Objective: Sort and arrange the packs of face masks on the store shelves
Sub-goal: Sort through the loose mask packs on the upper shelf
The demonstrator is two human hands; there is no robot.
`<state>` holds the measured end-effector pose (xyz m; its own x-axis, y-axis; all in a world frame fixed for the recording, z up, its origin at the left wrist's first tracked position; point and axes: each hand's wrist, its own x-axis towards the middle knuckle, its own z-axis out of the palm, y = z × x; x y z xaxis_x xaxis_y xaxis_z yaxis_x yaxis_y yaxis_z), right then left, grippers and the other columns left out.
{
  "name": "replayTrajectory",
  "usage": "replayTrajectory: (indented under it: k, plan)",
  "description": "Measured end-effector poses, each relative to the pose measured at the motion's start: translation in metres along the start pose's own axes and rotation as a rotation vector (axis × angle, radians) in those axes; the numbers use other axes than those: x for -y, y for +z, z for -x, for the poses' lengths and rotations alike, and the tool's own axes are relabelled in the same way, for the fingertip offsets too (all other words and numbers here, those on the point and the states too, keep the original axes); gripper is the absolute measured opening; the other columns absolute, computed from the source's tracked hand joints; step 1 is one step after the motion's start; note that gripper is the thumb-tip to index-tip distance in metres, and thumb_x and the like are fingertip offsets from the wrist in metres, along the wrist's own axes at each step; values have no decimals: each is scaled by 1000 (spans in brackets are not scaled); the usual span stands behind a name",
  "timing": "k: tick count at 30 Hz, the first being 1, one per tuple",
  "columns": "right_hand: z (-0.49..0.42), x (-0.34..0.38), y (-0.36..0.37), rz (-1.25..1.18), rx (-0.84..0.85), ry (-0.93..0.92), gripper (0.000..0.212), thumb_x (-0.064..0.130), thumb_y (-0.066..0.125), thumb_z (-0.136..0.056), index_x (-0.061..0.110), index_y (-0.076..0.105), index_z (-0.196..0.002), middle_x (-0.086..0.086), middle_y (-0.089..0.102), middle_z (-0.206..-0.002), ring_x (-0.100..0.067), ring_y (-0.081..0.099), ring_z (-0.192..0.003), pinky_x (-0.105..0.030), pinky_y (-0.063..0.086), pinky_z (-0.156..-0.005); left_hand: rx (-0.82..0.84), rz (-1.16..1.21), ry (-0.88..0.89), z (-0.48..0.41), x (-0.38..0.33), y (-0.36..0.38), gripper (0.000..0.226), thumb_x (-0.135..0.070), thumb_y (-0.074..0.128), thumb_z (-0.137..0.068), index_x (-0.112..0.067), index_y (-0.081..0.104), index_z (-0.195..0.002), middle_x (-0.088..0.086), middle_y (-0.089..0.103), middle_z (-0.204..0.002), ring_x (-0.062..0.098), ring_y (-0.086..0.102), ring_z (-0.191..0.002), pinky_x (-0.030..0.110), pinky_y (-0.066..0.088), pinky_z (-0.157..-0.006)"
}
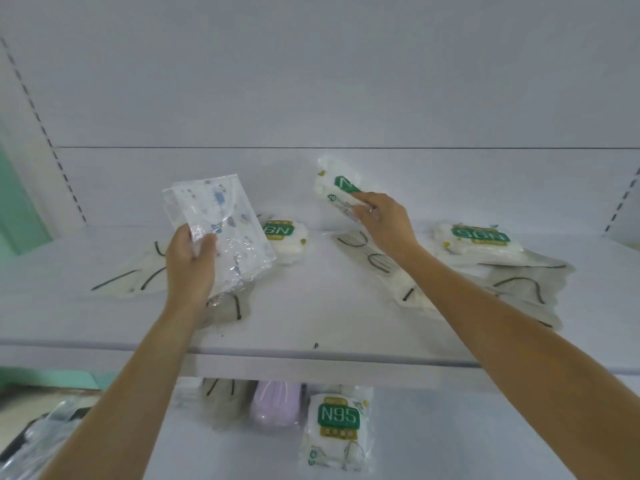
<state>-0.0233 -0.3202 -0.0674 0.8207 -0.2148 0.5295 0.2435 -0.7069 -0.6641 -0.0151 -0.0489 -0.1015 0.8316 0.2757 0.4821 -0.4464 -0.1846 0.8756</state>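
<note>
My left hand grips a clear pack of patterned masks by its lower corner, lifted above the white shelf. My right hand holds a white N95 pack with a green label raised near the shelf's back wall. Two more N95 packs lie on the shelf, one at the middle and one at the right. Beige mask packs with black ear loops lie flat at the left, under my right forearm and at the right.
On the lower shelf stand an N95 pack, a lilac mask pack and a beige pack. Clear plastic packs sit at the bottom left. Slotted uprights frame the shelf bay.
</note>
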Motion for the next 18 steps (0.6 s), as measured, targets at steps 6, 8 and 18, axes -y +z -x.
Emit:
replayTrajectory:
  k: [6, 8, 18]
  plan:
    - [18, 8, 35, 77, 533, 42, 49, 30, 52, -95, 20, 39, -142, -2, 43, -143, -19, 40, -131, -21, 29, -98, 149, -3, -83, 7, -7, 14, 7, -17, 50, -96, -18, 57, -96, -7, 60, -91, 10, 58, -81, 27, 44, -74]
    - [12, -7, 26, 215, 356, 144, 44, 29, 41, -99, 15, 39, -140, -8, 41, -144, -24, 38, -131, -32, 29, -105, 250, -62, -104, 11, -6, 23, 9, -17, 50, -96, -19, 55, -103, -12, 60, -93, 7, 58, -83, 29, 47, -79]
    - [3, -50, -19, 516, 534, 271, 33, 31, 36, -97, 16, 63, -84, -3, 62, -99, -26, 53, -108, -37, 34, -97, 337, -226, -172, -3, 6, 88, 19, -10, 46, -88, 0, 55, -102, 19, 57, -98, 22, 52, -78, 33, 37, -69]
